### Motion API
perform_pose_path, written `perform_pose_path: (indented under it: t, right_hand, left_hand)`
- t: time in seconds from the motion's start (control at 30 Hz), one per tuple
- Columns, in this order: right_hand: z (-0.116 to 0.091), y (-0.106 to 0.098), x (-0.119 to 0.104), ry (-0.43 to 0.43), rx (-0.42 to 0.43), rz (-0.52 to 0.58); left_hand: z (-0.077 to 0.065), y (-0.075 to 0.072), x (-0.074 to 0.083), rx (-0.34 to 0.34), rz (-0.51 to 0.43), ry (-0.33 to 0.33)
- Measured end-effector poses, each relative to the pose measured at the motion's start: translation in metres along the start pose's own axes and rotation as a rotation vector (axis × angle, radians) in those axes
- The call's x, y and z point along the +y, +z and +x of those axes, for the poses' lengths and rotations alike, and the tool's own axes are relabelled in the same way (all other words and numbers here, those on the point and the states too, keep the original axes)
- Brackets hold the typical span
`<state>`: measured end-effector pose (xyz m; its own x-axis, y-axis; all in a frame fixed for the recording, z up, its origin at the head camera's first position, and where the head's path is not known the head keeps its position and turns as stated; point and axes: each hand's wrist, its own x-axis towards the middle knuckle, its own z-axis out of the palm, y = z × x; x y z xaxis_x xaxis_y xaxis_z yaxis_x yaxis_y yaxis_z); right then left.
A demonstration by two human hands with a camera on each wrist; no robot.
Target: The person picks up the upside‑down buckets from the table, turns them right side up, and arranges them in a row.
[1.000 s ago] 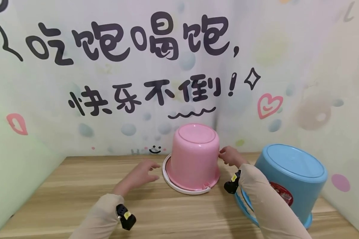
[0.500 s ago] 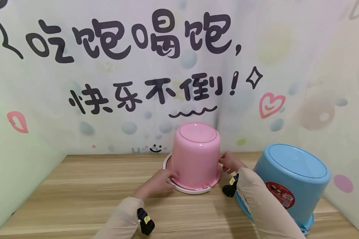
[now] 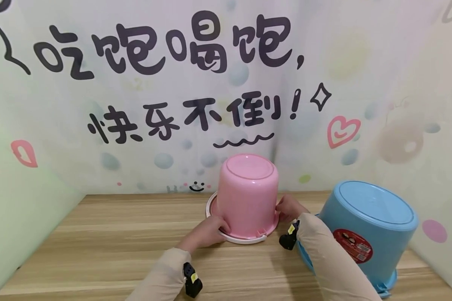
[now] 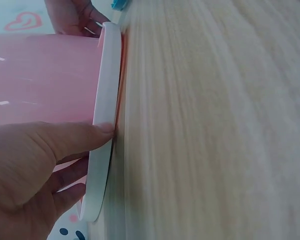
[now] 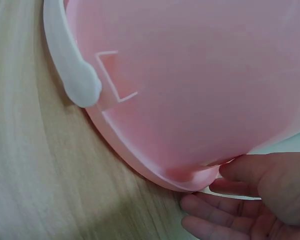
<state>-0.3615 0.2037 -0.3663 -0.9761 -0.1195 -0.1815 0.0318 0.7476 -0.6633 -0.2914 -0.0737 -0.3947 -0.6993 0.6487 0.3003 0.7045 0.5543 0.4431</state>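
A pink bucket (image 3: 247,200) stands upside down on the wooden table, its white handle (image 3: 245,241) lying along the rim. My left hand (image 3: 207,231) grips the rim on the left. In the left wrist view the thumb of that left hand (image 4: 35,165) presses across the white handle (image 4: 107,75), with the other fingers behind the rim. On the opposite side my right hand (image 3: 291,207) holds the rim. The right wrist view shows this right hand (image 5: 260,195) with its thumb above the pink rim (image 5: 140,162) and its fingers at the rim's underside.
A larger blue bucket (image 3: 373,234) with a red label (image 3: 353,245) also sits upside down, right beside my right forearm. The wooden table (image 3: 98,251) ends at a printed wall (image 3: 165,175) close behind the pink bucket.
My left hand has moved right from beside the pink bucket and taken hold of its rim. The right hand stays at the right side, its fingers now closer around the rim.
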Motion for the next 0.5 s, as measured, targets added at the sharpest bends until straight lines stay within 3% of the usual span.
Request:
perform_pose_path:
  t: [0.5]
  right_hand:
    - [0.0012,0.0082,0.0068,-0.032,0.063,-0.017]
  left_hand:
    - [-0.0014,0.0037,-0.0008,0.008,0.052,0.004]
